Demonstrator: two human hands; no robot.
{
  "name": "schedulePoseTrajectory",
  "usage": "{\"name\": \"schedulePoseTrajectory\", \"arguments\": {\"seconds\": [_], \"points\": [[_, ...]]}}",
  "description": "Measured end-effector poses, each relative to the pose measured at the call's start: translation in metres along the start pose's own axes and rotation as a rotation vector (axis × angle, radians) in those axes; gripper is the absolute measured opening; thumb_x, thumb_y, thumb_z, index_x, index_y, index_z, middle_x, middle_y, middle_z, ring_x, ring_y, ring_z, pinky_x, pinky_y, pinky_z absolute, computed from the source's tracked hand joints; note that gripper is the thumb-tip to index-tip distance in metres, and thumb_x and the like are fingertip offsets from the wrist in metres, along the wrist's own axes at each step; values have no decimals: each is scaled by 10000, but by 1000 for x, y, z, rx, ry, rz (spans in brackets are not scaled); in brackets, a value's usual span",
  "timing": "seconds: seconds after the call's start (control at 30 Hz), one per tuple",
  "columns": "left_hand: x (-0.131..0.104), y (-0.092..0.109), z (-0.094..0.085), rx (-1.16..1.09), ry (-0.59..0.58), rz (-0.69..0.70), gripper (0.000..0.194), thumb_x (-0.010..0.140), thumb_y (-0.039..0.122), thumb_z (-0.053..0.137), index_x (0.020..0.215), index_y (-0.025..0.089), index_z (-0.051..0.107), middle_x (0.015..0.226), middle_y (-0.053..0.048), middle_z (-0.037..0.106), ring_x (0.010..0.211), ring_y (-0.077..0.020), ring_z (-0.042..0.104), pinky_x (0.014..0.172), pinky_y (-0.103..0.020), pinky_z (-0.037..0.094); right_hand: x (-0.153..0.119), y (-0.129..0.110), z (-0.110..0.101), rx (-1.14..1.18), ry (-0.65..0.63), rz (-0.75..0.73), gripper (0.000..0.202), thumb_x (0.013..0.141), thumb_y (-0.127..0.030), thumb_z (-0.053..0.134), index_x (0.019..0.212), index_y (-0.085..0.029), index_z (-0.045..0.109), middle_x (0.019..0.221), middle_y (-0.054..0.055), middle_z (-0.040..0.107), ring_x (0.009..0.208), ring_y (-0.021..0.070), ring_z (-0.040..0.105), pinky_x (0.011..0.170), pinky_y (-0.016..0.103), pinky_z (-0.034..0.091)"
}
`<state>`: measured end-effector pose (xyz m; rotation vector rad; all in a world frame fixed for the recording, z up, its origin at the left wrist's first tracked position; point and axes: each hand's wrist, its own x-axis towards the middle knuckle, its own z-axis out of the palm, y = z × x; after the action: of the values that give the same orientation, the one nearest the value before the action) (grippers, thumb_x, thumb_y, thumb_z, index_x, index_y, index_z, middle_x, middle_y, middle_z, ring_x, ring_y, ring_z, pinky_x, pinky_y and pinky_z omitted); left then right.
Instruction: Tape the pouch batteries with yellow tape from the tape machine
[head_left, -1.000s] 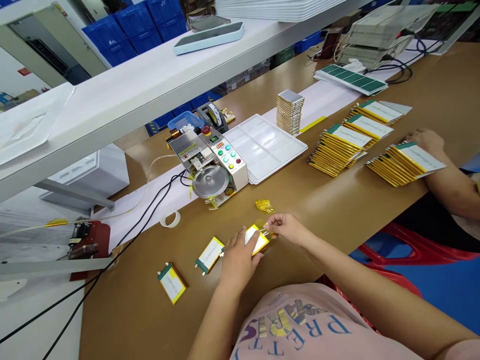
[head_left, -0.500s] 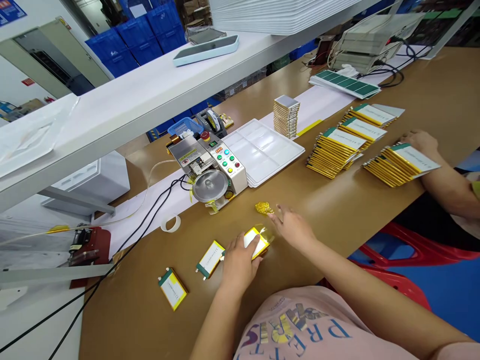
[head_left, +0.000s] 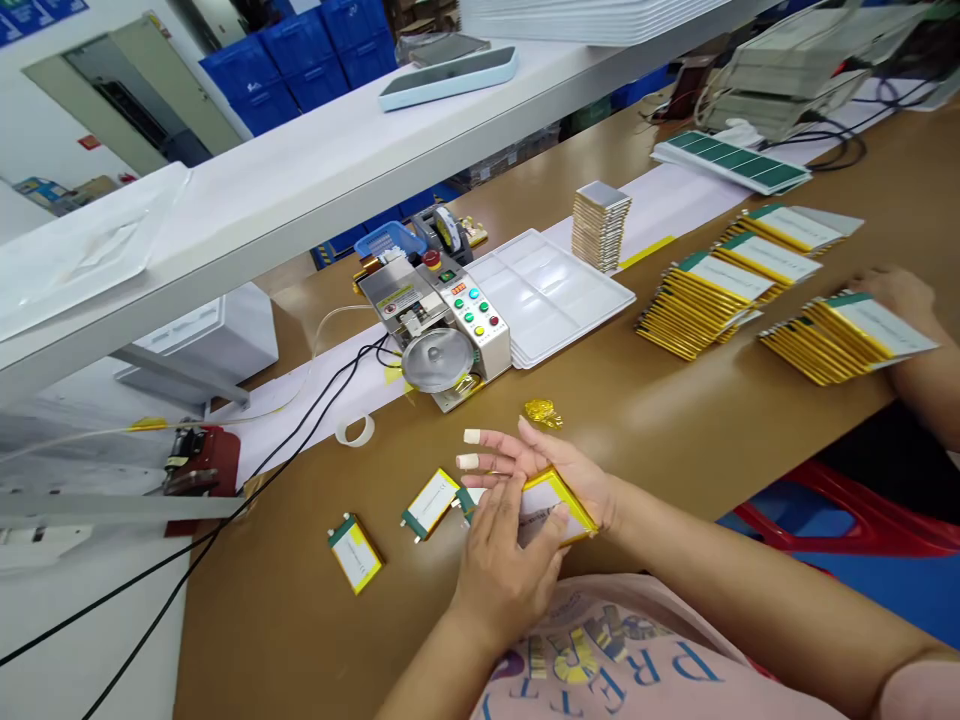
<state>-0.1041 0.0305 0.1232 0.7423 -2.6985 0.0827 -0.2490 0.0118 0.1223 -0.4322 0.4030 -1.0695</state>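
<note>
A flat battery cell (head_left: pixel 551 505) with yellow edges lies between my two hands. My left hand (head_left: pixel 502 560) grips it, thumb on its white face. Palm up, my right hand (head_left: pixel 574 460) supports it from beneath, fingers stretched out to the left, two of them with pale finger covers. Two similar cells, one (head_left: pixel 431 503) near my left fingers and one (head_left: pixel 355 554) farther left, rest on the brown table; another cell's green end (head_left: pixel 466 500) shows partly under my fingers. Crumpled yellow film (head_left: pixel 543 412) sits just beyond my right hand.
A tape machine (head_left: pixel 450 340) stands behind, beside white trays (head_left: pixel 551 295). A tape ring (head_left: pixel 355 430) lies left. Stacked cells (head_left: pixel 705 300) and a silver stack (head_left: pixel 600 225) are at right, with another person's hand (head_left: pixel 896 295) at the far right. A shelf (head_left: pixel 300 190) crosses above.
The battery cell has been lifted from the table onto my right palm, which has turned up and moved in from the yellow film. My left hand has shifted right with the cell.
</note>
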Motion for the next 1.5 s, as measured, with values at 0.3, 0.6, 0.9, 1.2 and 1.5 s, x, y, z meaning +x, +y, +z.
{"name": "schedulePoseTrajectory", "arguments": {"seconds": [0.3, 0.6, 0.9, 1.2, 1.5], "points": [[-27, -60, -2, -40, 81, -408, 455, 695, 332, 592, 1115, 190, 491, 1180, -110, 538, 1094, -226, 493, 913, -372, 419, 18, 5, -21, -518, 500, -186, 342, 614, -472, 648, 792, -186, 589, 761, 11, 613, 695, 134, 569, 625, 239, 418], [-20, -47, -7, 17, 96, -322, 451, 734, 319, 545, 1169, 218, 478, 1210, -101, 506, 1093, -217, 488, 926, -364, 406, 18, 18, -4, -795, 243, -100, 317, 691, -474, 564, 770, -171, 613, 672, 5, 614, 606, 133, 535, 557, 238, 406], [-23, -47, -16, -16, 151, -417, 436, 709, 318, 578, 1132, 222, 534, 1206, -96, 515, 1086, -217, 496, 913, -348, 417, 11, 44, -1, -763, 127, -190, 684, 540, -271, 727, 1171, -230, 466, 880, 18, 595, 796, 160, 539, 720, 289, 452], [-55, -142, 25, -127, -268, -751, 529, 613, 216, 659, 1121, 202, 513, 1153, -62, 562, 1021, -187, 531, 887, -309, 408, 1, 8, -50, -718, 432, -198, 569, 568, -361, 708, 1077, -185, 526, 909, 52, 568, 844, 153, 547, 824, 338, 434], [-74, -143, 80, -164, -342, -757, 563, 607, 213, 639, 1137, 165, 455, 1149, -100, 530, 1013, -230, 515, 874, -359, 381, 62, -20, -85, -709, 719, -432, 496, 583, -469, 651, 978, -177, 578, 942, 68, 619, 853, 182, 564, 733, 314, 446]]}}
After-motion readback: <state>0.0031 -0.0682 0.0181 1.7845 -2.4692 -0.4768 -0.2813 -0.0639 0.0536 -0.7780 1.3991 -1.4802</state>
